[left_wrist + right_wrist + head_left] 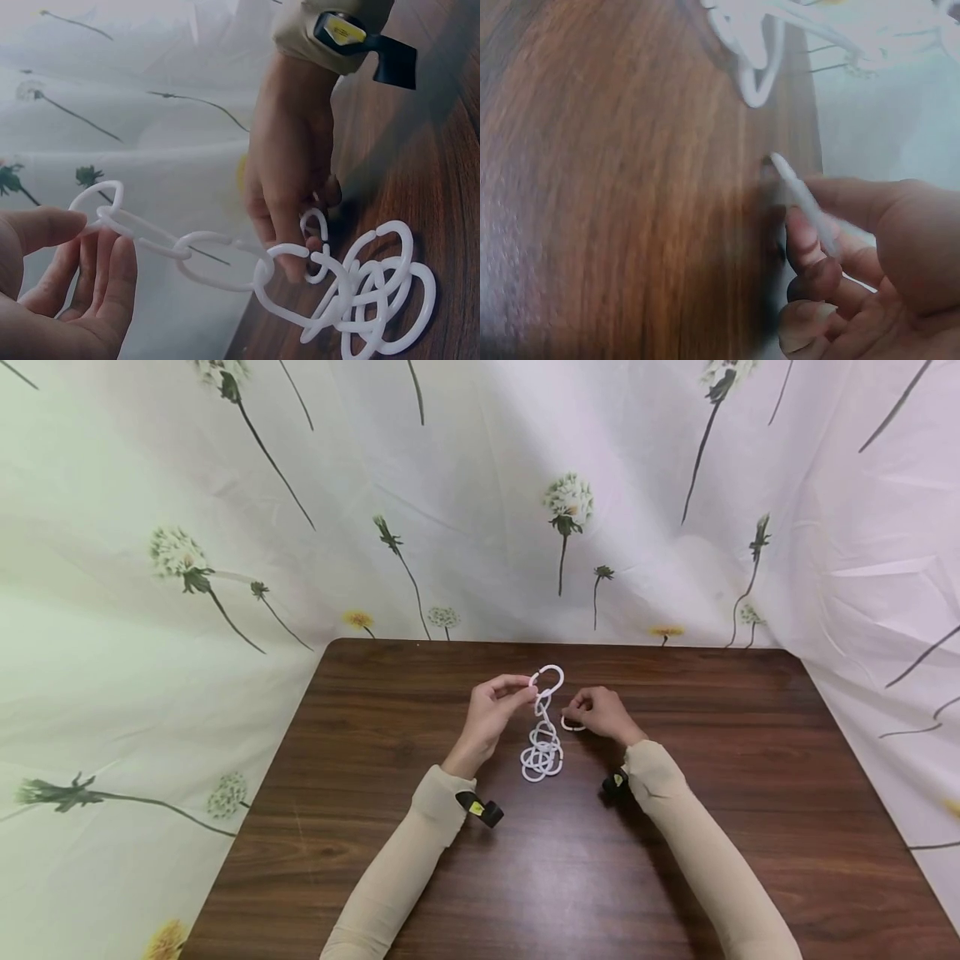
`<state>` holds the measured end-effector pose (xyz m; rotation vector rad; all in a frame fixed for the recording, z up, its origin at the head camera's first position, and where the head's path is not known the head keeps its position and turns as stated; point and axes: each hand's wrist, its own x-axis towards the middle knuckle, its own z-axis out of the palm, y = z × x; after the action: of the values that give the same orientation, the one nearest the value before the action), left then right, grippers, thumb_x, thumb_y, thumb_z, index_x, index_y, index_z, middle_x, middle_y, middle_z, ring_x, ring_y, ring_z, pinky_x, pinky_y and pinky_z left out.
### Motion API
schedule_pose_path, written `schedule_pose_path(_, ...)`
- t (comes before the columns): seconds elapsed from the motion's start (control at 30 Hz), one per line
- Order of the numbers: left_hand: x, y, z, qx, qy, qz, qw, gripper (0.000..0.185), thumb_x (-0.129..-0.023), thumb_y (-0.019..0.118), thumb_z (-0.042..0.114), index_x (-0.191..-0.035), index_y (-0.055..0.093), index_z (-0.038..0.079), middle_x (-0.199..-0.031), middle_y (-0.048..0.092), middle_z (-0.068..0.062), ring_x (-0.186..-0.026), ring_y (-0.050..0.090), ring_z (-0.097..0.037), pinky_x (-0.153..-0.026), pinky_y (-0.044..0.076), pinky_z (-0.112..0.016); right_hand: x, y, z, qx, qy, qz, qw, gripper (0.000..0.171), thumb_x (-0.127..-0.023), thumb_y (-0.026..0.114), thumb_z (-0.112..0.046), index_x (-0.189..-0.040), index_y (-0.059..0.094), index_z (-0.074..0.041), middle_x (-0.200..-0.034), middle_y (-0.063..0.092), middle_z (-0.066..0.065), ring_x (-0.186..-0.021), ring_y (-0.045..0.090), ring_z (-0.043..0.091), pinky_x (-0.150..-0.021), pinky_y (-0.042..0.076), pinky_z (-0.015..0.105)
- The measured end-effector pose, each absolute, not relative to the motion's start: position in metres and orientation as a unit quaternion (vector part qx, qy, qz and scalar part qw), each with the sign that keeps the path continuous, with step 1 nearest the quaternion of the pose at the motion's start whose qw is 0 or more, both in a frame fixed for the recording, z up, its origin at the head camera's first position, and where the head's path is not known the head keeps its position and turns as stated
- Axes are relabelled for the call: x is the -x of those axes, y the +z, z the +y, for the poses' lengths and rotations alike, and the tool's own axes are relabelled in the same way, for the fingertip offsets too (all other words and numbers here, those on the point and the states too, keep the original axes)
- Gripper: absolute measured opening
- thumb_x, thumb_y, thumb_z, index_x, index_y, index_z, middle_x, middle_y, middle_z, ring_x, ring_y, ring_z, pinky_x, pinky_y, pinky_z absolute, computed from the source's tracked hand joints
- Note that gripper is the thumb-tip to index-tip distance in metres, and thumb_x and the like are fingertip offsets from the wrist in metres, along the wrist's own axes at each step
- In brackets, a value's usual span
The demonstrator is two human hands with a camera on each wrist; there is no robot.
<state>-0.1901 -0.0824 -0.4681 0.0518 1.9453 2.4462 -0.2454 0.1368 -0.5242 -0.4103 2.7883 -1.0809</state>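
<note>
A chain of several linked white plastic rings (543, 735) rises from a small pile on the brown wooden table (420, 827). My left hand (495, 706) pinches the chain near its top ring (547, 677) and holds it up; the same chain (225, 259) stretches from my thumb to the pile in the left wrist view. My right hand (600, 712) rests low on the table just right of the chain and pinches a single loose white ring (572, 724). That loose ring (802, 199) touches the wood at its tip, held between thumb and fingers.
A white cloth printed with dandelions (465, 502) hangs behind the table and drapes down both sides. Black wrist straps (480, 810) sit on both beige sleeves. The table's far edge (562, 643) lies just beyond the hands.
</note>
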Motion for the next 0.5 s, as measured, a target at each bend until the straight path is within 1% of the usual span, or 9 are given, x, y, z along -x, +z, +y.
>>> schedule_pose_path(0.07,0.190,-0.469,-0.083,-0.015,0.784,0.621,0.008,0.025,-0.085,0.075,0.003,-0.106,0.068,-0.008,-0.086,0.072,0.001,-0.079,0.071,-0.018,-0.076,0.059,-0.026,0.244,-0.523,0.140,0.139,-0.362,0.919,0.073,0.014,-0.089,0.070,-0.020,-0.086,0.072,-0.007,-0.077,0.070,0.007,-0.067,0.056,0.012,-0.063,0.043,0.023)
schedule_pose_path(0.13,0.190,-0.469,-0.084,-0.017,0.785,0.619,0.008,0.026,-0.085,0.075,0.003,-0.106,0.068,-0.009,-0.086,0.072,0.000,-0.080,0.071,-0.022,-0.078,0.059,-0.029,0.243,-0.521,0.143,0.138,-0.369,0.915,0.091,0.012,-0.092,0.066,-0.016,-0.092,0.073,-0.006,-0.082,0.072,0.009,-0.065,0.057,0.011,-0.061,0.046,0.024)
schedule_pose_path(0.17,0.190,-0.469,-0.084,-0.018,0.785,0.619,0.008,0.026,-0.085,0.075,0.004,-0.106,0.068,-0.009,-0.087,0.072,0.000,-0.080,0.070,-0.022,-0.080,0.060,-0.032,0.243,-0.521,0.145,0.138,-0.374,0.912,0.099,0.013,-0.093,0.064,-0.015,-0.094,0.072,-0.005,-0.084,0.072,0.011,-0.064,0.057,0.011,-0.059,0.048,0.025)
schedule_pose_path(0.23,0.190,-0.469,-0.085,-0.022,0.786,0.618,0.009,0.027,-0.085,0.074,0.003,-0.108,0.067,-0.010,-0.088,0.072,0.000,-0.079,0.070,-0.019,-0.089,0.058,-0.045,0.241,-0.520,0.149,0.136,-0.389,0.904,0.116,0.014,-0.094,0.062,-0.012,-0.098,0.071,-0.003,-0.087,0.072,0.013,-0.061,0.059,0.013,-0.055,0.051,0.026)
schedule_pose_path(0.3,0.190,-0.469,-0.084,-0.024,0.785,0.619,0.012,0.028,-0.086,0.074,0.003,-0.108,0.066,-0.010,-0.088,0.071,0.000,-0.079,0.070,-0.019,-0.091,0.057,-0.048,0.239,-0.519,0.153,0.131,-0.408,0.894,0.132,0.014,-0.094,0.061,-0.009,-0.102,0.070,-0.001,-0.089,0.072,0.016,-0.058,0.060,0.014,-0.050,0.054,0.029)
schedule_pose_path(0.37,0.191,-0.469,-0.084,-0.024,0.785,0.619,0.015,0.028,-0.086,0.073,0.002,-0.109,0.066,-0.011,-0.087,0.071,0.000,-0.077,0.070,-0.014,-0.088,0.059,-0.044,0.237,-0.516,0.159,0.133,-0.418,0.888,0.139,0.015,-0.093,0.062,-0.007,-0.104,0.069,0.001,-0.090,0.072,0.018,-0.062,0.063,0.015,-0.052,0.057,0.031)
schedule_pose_path(0.4,0.191,-0.469,-0.084,-0.024,0.786,0.618,0.015,0.029,-0.086,0.073,0.002,-0.110,0.065,-0.012,-0.087,0.070,0.000,-0.076,0.070,-0.015,-0.085,0.060,-0.040,0.235,-0.515,0.161,0.132,-0.419,0.887,0.140,0.015,-0.092,0.063,-0.007,-0.104,0.069,0.001,-0.090,0.072,0.018,-0.064,0.064,0.016,-0.054,0.058,0.031)
schedule_pose_path(0.47,0.191,-0.469,-0.085,-0.022,0.785,0.618,0.015,0.028,-0.085,0.074,0.002,-0.109,0.066,-0.011,-0.086,0.070,-0.001,-0.077,0.070,-0.017,-0.075,0.060,-0.026,0.233,-0.513,0.167,0.127,-0.420,0.888,0.138,0.016,-0.091,0.067,-0.008,-0.105,0.069,0.001,-0.092,0.073,0.019,-0.067,0.066,0.016,-0.057,0.059,0.032)
schedule_pose_path(0.5,0.191,-0.469,-0.085,-0.021,0.787,0.617,0.014,0.028,-0.085,0.074,0.002,-0.108,0.066,-0.011,-0.086,0.071,-0.002,-0.077,0.071,-0.019,-0.073,0.060,-0.024,0.232,-0.512,0.170,0.127,-0.418,0.889,0.136,0.018,-0.091,0.068,-0.008,-0.105,0.070,0.001,-0.093,0.074,0.019,-0.069,0.067,0.017,-0.059,0.060,0.033)
